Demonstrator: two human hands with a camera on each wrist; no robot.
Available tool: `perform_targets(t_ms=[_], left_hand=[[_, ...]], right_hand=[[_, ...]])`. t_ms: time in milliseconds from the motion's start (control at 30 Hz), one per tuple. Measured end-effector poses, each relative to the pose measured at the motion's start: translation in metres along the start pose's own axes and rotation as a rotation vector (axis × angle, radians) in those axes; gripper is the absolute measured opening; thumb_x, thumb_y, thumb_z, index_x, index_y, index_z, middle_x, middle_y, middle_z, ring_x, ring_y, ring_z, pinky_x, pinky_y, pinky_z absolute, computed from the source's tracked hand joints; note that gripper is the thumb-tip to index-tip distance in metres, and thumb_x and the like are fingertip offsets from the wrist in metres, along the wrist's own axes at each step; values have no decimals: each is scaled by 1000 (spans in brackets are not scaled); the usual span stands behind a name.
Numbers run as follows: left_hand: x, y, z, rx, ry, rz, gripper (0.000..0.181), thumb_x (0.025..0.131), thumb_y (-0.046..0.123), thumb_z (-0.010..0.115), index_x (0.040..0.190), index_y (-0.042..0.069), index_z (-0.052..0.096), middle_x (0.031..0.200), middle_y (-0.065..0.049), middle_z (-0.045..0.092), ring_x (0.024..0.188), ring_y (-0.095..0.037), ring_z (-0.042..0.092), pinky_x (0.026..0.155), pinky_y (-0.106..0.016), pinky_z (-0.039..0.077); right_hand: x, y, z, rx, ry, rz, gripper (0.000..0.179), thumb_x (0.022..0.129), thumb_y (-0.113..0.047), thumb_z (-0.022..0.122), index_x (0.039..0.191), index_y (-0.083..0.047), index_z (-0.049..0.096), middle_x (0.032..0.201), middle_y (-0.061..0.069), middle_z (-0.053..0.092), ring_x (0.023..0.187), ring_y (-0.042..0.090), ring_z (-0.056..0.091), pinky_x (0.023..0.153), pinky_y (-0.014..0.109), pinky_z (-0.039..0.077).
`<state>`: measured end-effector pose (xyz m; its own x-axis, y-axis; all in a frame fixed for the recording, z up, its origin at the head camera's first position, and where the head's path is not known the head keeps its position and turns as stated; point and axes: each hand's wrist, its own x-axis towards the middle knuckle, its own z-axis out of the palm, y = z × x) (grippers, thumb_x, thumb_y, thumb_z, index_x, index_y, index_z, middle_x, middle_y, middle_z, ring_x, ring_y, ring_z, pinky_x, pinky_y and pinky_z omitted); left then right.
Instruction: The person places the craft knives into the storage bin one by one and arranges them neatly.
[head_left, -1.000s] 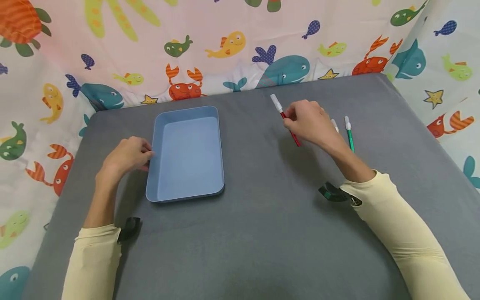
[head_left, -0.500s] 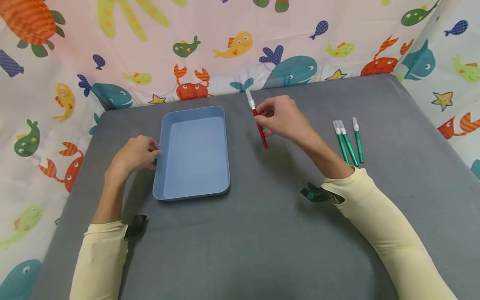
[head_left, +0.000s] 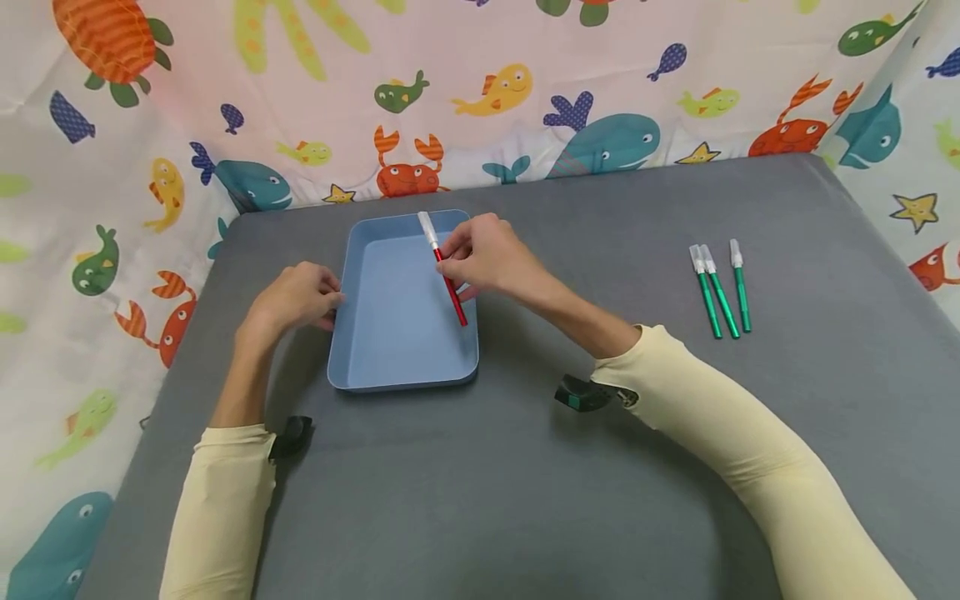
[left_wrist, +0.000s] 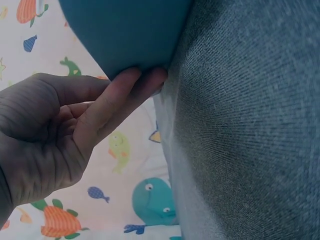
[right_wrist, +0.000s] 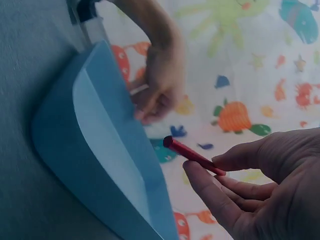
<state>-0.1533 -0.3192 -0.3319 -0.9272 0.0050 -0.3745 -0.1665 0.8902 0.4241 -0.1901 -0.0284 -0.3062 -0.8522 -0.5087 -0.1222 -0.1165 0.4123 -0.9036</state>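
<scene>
My right hand [head_left: 491, 254] pinches a red marker pen [head_left: 452, 292] with a white cap and holds it tilted above the right side of a blue rectangular tray [head_left: 405, 375]. In the right wrist view, the pen's red end [right_wrist: 190, 155] shows between thumb and fingers; its cap is hidden there. My left hand [head_left: 296, 296] is at the tray's left side. In the left wrist view, fairly straight fingers [left_wrist: 107, 102] touch the outer wall of the tray. From that view I cannot tell whether any finger reaches over the rim.
Three green marker pens [head_left: 720, 292] with white caps lie on the grey table [head_left: 525, 500], right of my right forearm. A curtain [head_left: 315, 100] printed with sea animals hangs along the table's back and sides. Dark wrist cameras [head_left: 581, 393] stick out below both sleeves.
My right hand has carried the red marker pen leftward from near the green pens to above the tray. My left hand stays at the tray's left side. The head view has shifted slightly.
</scene>
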Motion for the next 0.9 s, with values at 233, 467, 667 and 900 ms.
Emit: perform_targets(t_ms=[233,467,667,900], left_hand=[[2,-3,-1,-44,0,-11,33,106,11,58,130,-12,59,125,-34,67,88,-32,79,86,-48,67],[4,-5,-2,-84,-10,-17,32,106,11,59,130,-11,59,126,-34,67,92,-34,79,85,-46,67],[6,-6,-2,-90,-19,-34,34,106,11,59,132,-11,58,127,-34,66,98,-37,78,86,-46,67],[7,-4,-1,-98,-27,-36,33,106,10,58,132,-10,58,129,-33,66,102,-38,77,88,-46,66]], right_hand=[[14,-4,34,56,-74,45,13,95,-9,74,103,2,74,91,12,74,81,22,77,70,37,68],[29,-11,69,116,-157,135,12,94,-8,77,99,2,74,81,9,72,73,18,74,76,36,68],[40,-17,93,234,-212,240,15,95,-7,75,105,4,73,81,9,71,69,16,70,78,35,68],[47,-8,118,428,-180,338,14,94,1,74,105,8,70,82,12,71,63,18,70,83,41,67]])
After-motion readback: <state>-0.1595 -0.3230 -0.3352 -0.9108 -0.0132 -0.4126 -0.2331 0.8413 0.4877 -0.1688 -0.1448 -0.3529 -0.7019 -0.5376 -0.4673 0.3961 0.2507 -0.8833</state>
